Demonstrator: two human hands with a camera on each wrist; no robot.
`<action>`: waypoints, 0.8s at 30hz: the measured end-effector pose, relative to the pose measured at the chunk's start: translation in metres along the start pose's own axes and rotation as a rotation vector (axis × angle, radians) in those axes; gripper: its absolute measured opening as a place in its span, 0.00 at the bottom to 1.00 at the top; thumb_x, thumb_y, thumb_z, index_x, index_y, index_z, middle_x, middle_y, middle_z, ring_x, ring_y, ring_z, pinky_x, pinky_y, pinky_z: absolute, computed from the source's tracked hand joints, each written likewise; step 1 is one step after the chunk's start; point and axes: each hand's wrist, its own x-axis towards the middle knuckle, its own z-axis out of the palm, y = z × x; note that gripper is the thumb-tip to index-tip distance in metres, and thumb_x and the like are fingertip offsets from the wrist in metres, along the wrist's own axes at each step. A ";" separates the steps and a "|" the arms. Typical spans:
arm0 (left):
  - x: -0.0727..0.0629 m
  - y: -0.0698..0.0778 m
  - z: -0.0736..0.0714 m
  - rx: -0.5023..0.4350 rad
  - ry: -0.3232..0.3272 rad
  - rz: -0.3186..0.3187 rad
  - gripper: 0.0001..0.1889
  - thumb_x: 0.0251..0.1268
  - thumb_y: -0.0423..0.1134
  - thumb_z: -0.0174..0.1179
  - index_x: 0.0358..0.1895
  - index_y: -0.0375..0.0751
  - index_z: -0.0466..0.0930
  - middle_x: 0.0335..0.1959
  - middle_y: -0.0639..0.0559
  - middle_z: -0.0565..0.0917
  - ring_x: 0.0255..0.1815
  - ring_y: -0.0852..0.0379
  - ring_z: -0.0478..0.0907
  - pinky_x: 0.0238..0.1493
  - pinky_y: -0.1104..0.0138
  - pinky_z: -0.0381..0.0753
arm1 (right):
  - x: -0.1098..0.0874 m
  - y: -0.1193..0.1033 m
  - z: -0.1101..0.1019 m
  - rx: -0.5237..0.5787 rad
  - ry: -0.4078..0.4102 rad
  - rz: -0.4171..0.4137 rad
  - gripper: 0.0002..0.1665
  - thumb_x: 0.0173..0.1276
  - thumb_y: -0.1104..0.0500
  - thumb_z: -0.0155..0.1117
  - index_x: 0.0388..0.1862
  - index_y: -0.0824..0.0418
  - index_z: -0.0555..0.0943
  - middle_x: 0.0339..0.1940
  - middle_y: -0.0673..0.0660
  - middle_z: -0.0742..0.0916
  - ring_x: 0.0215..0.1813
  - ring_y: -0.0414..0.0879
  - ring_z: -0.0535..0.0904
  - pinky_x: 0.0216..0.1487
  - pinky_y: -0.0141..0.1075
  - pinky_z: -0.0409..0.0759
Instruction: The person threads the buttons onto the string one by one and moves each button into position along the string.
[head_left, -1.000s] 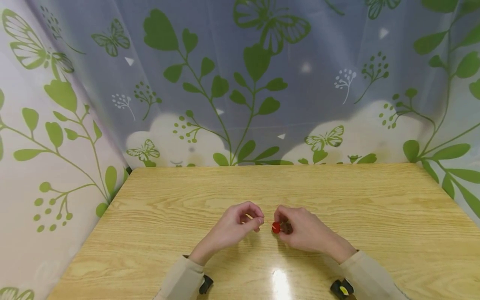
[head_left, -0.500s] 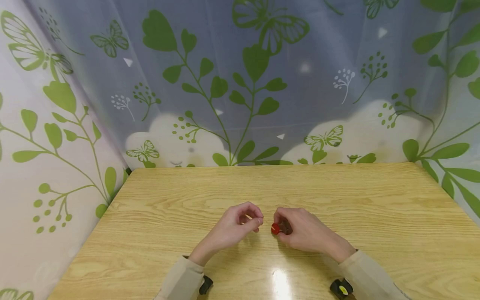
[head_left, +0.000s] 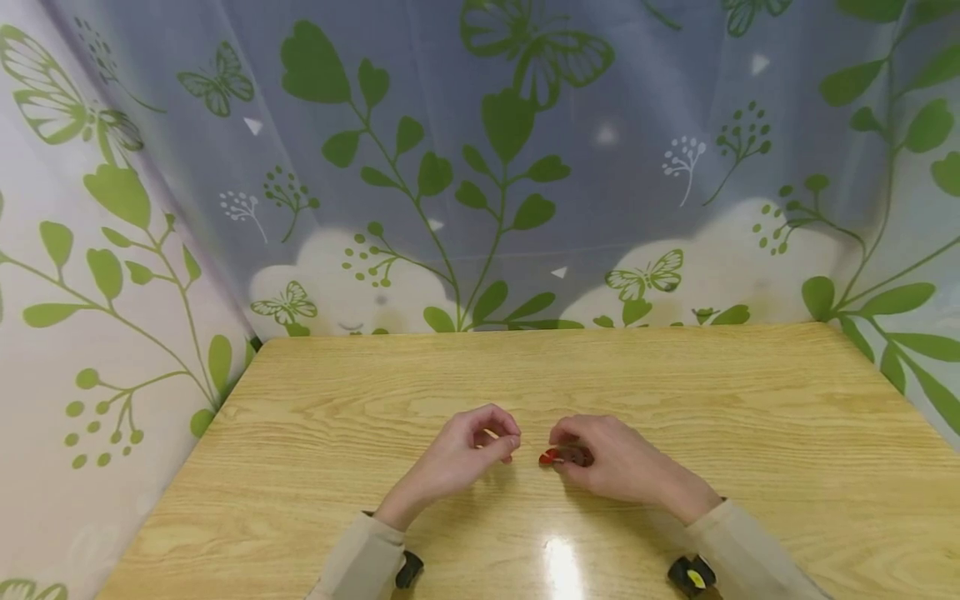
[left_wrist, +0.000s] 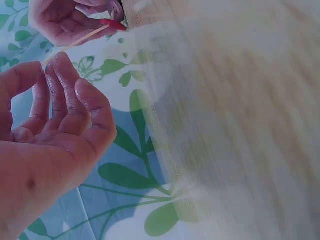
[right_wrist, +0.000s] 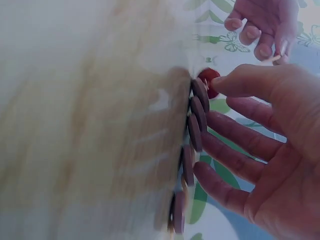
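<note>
My left hand [head_left: 476,443] pinches a thin pale string [left_wrist: 82,39] between thumb and index finger. In the left wrist view, the string runs taut to a red button-like disc [right_wrist: 209,82]. Several brown round discs [right_wrist: 196,131] form an overlapping row behind the red one, close above the tabletop, with bits of string showing between the lower ones. My right hand [head_left: 622,458] is beside this row. Its thumb tip lies against the edge of the red disc in the right wrist view, while the other fingers extend loosely near the brown discs.
The wooden table [head_left: 337,383] extends beneath both hands. A printed curtain [head_left: 480,167] with leaves and butterflies hangs behind it and along both sides. Dark wrist straps [head_left: 692,575] sit below the beige sleeves [head_left: 360,554]. A light reflection shines near the front.
The red disc has tipped from facing the head camera to lying flatter, slightly lower and leftward. My right fingers have loosened around the discs. My left hand has shifted slightly left, still pinching.
</note>
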 end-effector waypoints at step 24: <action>0.000 -0.003 -0.009 0.053 -0.041 -0.045 0.06 0.75 0.40 0.60 0.46 0.43 0.82 0.46 0.40 0.86 0.39 0.46 0.86 0.36 0.69 0.78 | -0.044 0.044 -0.045 -0.099 0.029 0.100 0.11 0.63 0.67 0.67 0.45 0.60 0.86 0.40 0.50 0.90 0.40 0.40 0.84 0.42 0.37 0.85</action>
